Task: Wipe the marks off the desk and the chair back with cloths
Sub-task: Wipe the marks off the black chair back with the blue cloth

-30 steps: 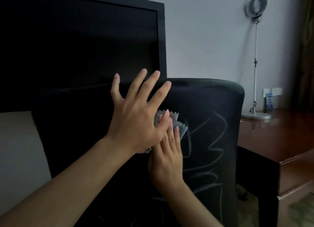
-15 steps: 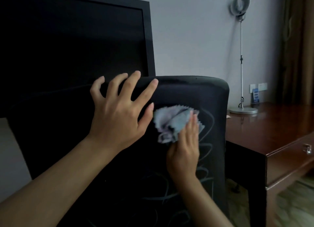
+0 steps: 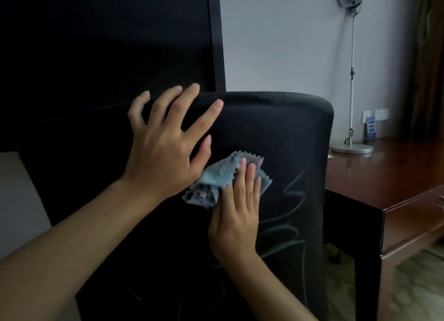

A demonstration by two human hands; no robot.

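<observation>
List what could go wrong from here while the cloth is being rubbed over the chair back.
1. The right hand presses the bunched grey cloth with flat fingers, not a grip, so it may slide out from under them.
2. Pale scribbles lie to the right of and below the cloth; short strokes could leave them.
3. The left hand only rests spread near the top of the chair back, so the chair might shift under pressure.

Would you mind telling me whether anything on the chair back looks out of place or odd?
Yes: pale scribbled lines loop across the dark chair back, mostly right of and below the right hand, which presses a crumpled grey cloth there. They read as stray marks.
</observation>
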